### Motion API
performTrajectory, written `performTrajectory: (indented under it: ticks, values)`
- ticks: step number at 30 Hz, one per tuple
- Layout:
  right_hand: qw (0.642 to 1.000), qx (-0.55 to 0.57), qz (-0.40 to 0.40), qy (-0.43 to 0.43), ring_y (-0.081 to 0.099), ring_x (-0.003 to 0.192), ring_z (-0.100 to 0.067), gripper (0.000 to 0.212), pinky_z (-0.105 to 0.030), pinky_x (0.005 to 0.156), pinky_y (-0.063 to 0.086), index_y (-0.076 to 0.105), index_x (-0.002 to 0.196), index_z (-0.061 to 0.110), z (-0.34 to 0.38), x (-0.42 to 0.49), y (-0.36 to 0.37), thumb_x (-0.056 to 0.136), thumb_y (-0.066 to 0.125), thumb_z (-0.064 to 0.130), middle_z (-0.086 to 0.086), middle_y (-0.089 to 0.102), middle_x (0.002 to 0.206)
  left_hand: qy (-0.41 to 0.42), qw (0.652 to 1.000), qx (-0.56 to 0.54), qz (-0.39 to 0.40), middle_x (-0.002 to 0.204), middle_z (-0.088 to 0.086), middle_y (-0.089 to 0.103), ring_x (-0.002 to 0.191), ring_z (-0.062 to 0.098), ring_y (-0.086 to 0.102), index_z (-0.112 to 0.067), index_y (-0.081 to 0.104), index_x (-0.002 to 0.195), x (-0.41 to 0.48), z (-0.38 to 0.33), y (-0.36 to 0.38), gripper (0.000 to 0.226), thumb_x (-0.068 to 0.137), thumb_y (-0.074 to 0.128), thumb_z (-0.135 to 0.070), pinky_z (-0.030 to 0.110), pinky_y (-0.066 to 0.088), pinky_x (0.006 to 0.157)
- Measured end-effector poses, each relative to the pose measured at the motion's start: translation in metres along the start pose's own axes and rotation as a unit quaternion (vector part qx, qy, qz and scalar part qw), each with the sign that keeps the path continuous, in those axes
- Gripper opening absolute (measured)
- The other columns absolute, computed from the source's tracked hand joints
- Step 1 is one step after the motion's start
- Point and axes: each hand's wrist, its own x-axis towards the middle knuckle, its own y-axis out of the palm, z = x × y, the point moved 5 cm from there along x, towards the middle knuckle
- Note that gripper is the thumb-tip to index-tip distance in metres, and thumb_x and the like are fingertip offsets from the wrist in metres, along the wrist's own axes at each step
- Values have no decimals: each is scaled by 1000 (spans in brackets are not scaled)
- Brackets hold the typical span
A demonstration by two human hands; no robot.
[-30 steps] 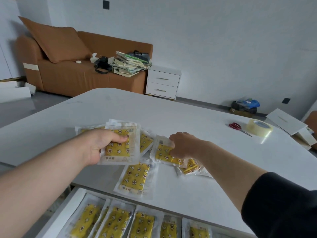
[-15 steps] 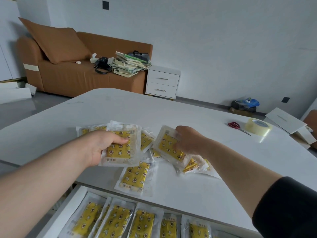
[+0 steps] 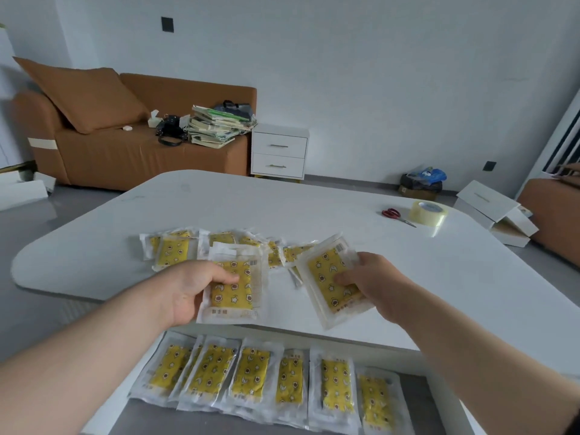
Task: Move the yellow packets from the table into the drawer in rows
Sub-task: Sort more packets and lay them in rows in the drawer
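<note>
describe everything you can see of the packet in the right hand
The packet is a flat, clear plastic pouch with white edges and a yellow insert printed with small stars and round figures, plus a barcode near its far corner. It is tilted and lifted above the table, pinched in the right hand, thumb on its face.

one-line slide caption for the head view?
Each hand holds yellow packets above the open drawer's row.

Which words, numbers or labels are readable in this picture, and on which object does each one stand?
None can be read.
Packet in the left hand: barcode and small print along its lower edge, too blurred.
Packet in the right hand: barcode near the top, too blurred.
Packets in the drawer: print too small.
</note>
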Motion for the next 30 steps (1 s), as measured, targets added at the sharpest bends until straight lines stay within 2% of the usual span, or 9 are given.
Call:
performTrajectory:
  ticks: [6, 11, 13, 15, 17, 20, 22, 25, 30]
  values:
    - [998, 58, -5, 39, 75, 78, -27, 24, -45, 76, 61, 67, 99, 17, -42, -61, -11, 80, 72, 4, -7, 76, 89, -10, 1000, 16, 19, 73, 17, 73, 59, 26, 71, 3, 64, 99, -33, 31, 23, 13, 87, 61, 4, 35, 57, 53]
    - [986, 115, -3, 123, 74, 80, -35, 21, -54, 78, 59, 66, 101, 11, -92, -82, -9, 82, 65, 1, -15, 75, 91, -22, 997, 64, 27, 70, 12, 74, 52, 17, 70, 3, 65, 98, -40, 59, 34, 11, 87, 61, 5, 21, 50, 38]
    - [981, 119, 5, 152, 73, 83, -38, 21, -56, 78, 58, 65, 102, 9, -105, -86, -10, 83, 60, 0, -19, 74, 93, -38, 994, 98, 34, 81, 15, 75, 62, 20, 72, 3, 67, 94, -39, 73, 39, 10, 87, 61, 6, 24, 53, 47]
    - [978, 120, 9, 170, 72, 85, -39, 20, -57, 79, 57, 65, 101, 6, -114, -86, -13, 83, 58, -1, -21, 73, 95, -53, 989, 133, 33, 95, 22, 73, 77, 28, 71, 4, 65, 98, -36, 88, 41, 13, 86, 62, 8, 32, 56, 61]
    - [976, 110, 1, 186, 72, 85, -38, 18, -56, 79, 58, 65, 98, 3, -126, -84, -16, 83, 58, -2, -21, 74, 93, -69, 983, 167, 12, 94, 23, 72, 82, 30, 69, 2, 61, 101, -30, 103, 40, 19, 84, 66, 7, 35, 56, 65]
    - [970, 93, 6, 224, 72, 84, -37, 20, -55, 80, 58, 65, 100, 2, -150, -77, -9, 81, 59, -2, -20, 74, 90, -85, 969, 231, 1, 98, 12, 72, 93, 24, 67, -5, 62, 108, -16, 127, 37, 41, 71, 79, -5, 35, 53, 83]
    - [965, 85, 14, 248, 72, 83, -38, 25, -55, 80, 57, 63, 103, 1, -164, -71, -1, 79, 60, -3, -20, 74, 90, -84, 961, 264, -4, 102, 9, 72, 97, 25, 67, -9, 63, 111, 4, 142, 30, 57, 58, 82, -15, 41, 52, 92]
    - [960, 69, 4, 272, 71, 83, -38, 25, -54, 80, 58, 61, 104, 2, -181, -62, 0, 79, 59, -4, -20, 73, 92, -93, 952, 290, -20, 108, 9, 69, 101, 26, 64, -8, 61, 113, 24, 153, 25, 59, 58, 82, -17, 44, 50, 96]
    - [949, 82, -21, 303, 70, 87, -39, 24, -55, 82, 56, 58, 106, 3, -208, -44, -14, 83, 55, -4, -22, 70, 98, -104, 951, 291, -1, 105, 8, 71, 99, 27, 66, -12, 62, 113, 38, 158, 31, 60, 57, 81, -20, 46, 52, 93]
